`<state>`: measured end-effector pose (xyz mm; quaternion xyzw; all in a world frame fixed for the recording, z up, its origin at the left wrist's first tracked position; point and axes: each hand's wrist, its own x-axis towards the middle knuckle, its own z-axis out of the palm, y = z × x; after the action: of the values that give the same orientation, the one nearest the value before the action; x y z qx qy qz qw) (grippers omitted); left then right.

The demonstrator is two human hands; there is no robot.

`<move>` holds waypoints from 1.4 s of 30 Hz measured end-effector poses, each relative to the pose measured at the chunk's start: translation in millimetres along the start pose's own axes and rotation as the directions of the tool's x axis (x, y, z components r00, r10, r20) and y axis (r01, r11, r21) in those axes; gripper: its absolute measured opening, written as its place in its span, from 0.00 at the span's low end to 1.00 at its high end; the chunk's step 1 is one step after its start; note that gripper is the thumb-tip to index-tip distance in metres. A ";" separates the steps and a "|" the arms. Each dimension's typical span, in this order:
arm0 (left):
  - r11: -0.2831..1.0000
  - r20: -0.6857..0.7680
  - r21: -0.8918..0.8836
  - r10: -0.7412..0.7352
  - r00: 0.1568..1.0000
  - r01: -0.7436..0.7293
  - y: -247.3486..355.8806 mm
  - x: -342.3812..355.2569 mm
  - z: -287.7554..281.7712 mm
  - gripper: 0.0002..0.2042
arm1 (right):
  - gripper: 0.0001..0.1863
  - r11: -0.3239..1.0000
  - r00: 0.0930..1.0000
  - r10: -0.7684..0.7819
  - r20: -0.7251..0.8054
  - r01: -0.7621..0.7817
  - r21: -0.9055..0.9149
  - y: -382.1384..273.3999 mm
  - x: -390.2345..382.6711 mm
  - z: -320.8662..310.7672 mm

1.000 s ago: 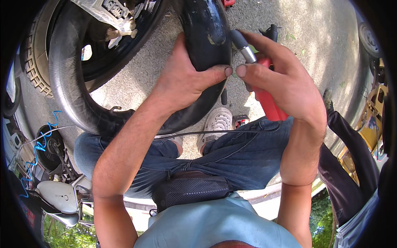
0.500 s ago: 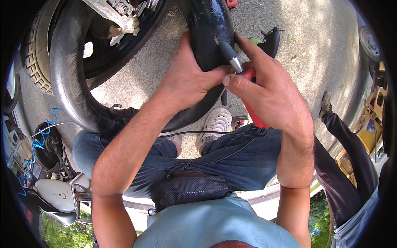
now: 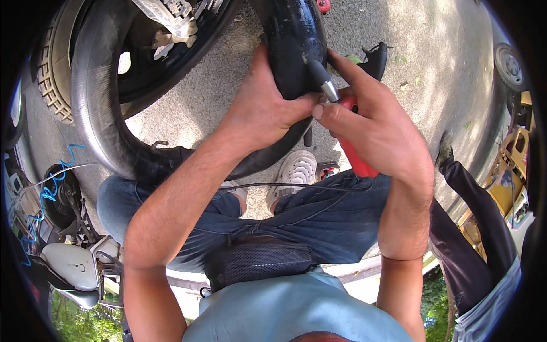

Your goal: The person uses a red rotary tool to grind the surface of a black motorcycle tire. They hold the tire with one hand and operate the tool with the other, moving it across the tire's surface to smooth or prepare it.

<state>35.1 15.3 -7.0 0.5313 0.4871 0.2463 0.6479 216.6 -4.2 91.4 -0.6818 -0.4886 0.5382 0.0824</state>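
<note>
The grip is closed on 2 things: left hand (image 3: 263, 105) around a black tube (image 3: 293, 37), right hand (image 3: 376, 122) around a red tool (image 3: 356, 154), its grey tip (image 3: 318, 73) at the tube's side.

- One black inner tube (image 3: 94, 97)
- One left hand (image 3: 265, 111) on the inner tube
- One right hand (image 3: 369, 122) at the tube's right side
- One red tool (image 3: 358, 157), same side
- One knobbly tyre (image 3: 52, 85), tube's left
- Two pale clogs (image 3: 298, 171) below the tube
- One coiled blue hose (image 3: 52, 191), lower left of the tube
- Two dark trouser legs (image 3: 476, 195), another person's, tube's right
</note>
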 end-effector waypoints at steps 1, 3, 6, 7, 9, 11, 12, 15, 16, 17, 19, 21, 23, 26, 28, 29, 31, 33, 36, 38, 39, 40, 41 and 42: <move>1.000 0.001 -0.009 -0.001 1.000 0.001 -2.4 0.2 0.1 0.43 | 0.39 0.999 1.000 -0.017 -0.007 0.017 -0.030 -0.5 0.6 0.6; 1.000 0.004 -0.026 -0.003 1.000 0.003 -6.0 0.7 0.0 0.43 | 0.40 0.995 0.998 -0.051 -0.020 0.049 -0.089 -1.3 1.9 0.9; 1.000 -0.011 -0.010 0.023 1.000 -0.023 -5.4 -0.1 -0.6 0.43 | 0.39 1.000 0.998 0.025 0.053 -0.025 -0.010 0.0 0.8 -5.4; 1.000 -0.008 -0.003 0.003 1.000 -0.003 -3.3 -0.8 -1.0 0.42 | 0.39 1.000 0.998 0.021 0.052 -0.021 0.006 0.5 0.6 -6.4; 0.999 -0.005 0.011 -0.038 0.999 0.039 2.3 -2.8 -1.7 0.41 | 0.39 0.999 0.998 0.012 0.054 -0.014 0.038 1.5 0.4 -7.3; 0.999 -0.013 0.029 -0.013 1.000 0.013 0.7 -2.4 -1.0 0.42 | 0.39 0.999 0.998 0.033 0.048 -0.035 0.032 -3.6 1.0 -5.0; 0.999 -0.015 0.038 0.000 1.000 0.001 -0.1 -2.1 -0.9 0.42 | 0.39 0.998 0.998 0.045 0.044 -0.047 0.030 -5.5 0.9 -4.1; 0.999 -0.009 0.044 -0.022 1.000 0.022 -0.6 -1.9 -2.1 0.42 | 0.39 1.000 0.998 0.005 0.061 -0.005 -0.002 -2.1 5.6 -2.7; 0.999 -0.014 0.043 -0.011 1.000 0.012 -1.6 -1.8 -1.7 0.42 | 0.38 1.000 0.998 -0.020 0.057 0.019 0.006 0.9 5.9 -3.6; 0.999 -0.019 0.042 0.000 1.000 0.001 -3.5 -1.9 -0.8 0.42 | 0.37 0.999 0.998 -0.044 0.052 0.044 0.014 5.2 5.4 -6.0; 0.998 -0.023 0.056 0.001 1.000 0.001 -4.0 -2.3 -0.5 0.42 | 0.37 0.998 0.997 -0.057 0.054 0.056 0.011 6.2 5.6 -6.8; 0.997 -0.012 0.077 -0.023 1.000 0.024 -2.4 -2.2 -1.0 0.42 | 0.37 1.000 0.998 -0.021 0.065 0.022 -0.014 2.7 5.6 -6.1; 0.999 -0.007 0.035 -0.016 1.000 0.016 -5.8 -2.3 -0.5 0.42 | 0.38 0.999 0.997 -0.045 0.067 0.046 -0.003 1.8 7.3 -6.3; 0.997 -0.014 0.076 0.010 1.000 -0.009 -4.0 -2.6 -0.5 0.43 | 0.39 0.999 0.997 -0.050 0.067 0.051 -0.016 5.7 7.8 -8.9; 0.993 -0.013 0.114 0.008 1.000 -0.007 -0.3 -2.5 -1.0 0.43 | 0.39 0.999 0.997 -0.040 0.068 0.042 -0.015 6.2 7.8 -10.3; 0.993 -0.007 0.121 -0.005 1.000 0.006 1.1 -2.3 -1.4 0.43 | 0.39 0.999 0.997 -0.033 0.068 0.034 -0.004 4.8 7.9 -10.2; 0.993 -0.003 0.121 -0.005 1.000 0.005 0.6 -2.2 -1.7 0.43 | 0.40 0.999 0.997 -0.046 0.061 0.045 0.003 4.6 8.7 -9.7; 0.994 -0.007 0.107 0.023 1.000 -0.022 -2.1 -2.0 -1.4 0.43 | 0.40 0.996 0.996 -0.084 0.043 0.084 -0.007 6.1 9.9 -9.4; 0.996 -0.002 0.087 0.000 1.000 0.000 -0.9 -2.6 -1.2 0.43 | 0.40 0.997 0.996 -0.043 0.078 0.048 -0.058 8.2 9.0 -13.4; 0.995 0.000 0.104 -0.007 1.000 0.007 0.2 -2.5 -1.5 0.43 | 0.40 0.997 0.996 -0.044 0.073 0.049 -0.065 6.6 9.4 -12.2; 0.994 0.001 0.111 -0.010 1.000 0.010 0.8 -2.6 -1.3 0.43 | 0.39 0.996 0.997 -0.044 0.071 0.049 -0.068 5.7 9.1 -12.2; 0.997 -0.004 0.075 -0.025 1.000 0.026 0.6 -2.6 -1.2 0.43 | 0.39 0.998 0.996 -0.048 0.073 0.051 -0.046 5.0 9.0 -13.0; 0.998 -0.009 0.038 -0.041 0.999 0.041 -0.1 -2.7 -1.1 0.43 | 0.39 0.998 0.996 -0.052 0.075 0.054 -0.024 4.3 9.2 -13.9; 0.998 -0.013 0.000 -0.055 0.998 0.055 -0.7 -2.6 -0.9 0.43 | 0.39 0.998 0.995 -0.056 0.077 0.057 -0.002 3.7 9.3 -14.7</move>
<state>33.1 13.3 -6.6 0.5162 0.5059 0.2314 0.6512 230.1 7.1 88.9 -0.6467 -0.5117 0.5604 0.0772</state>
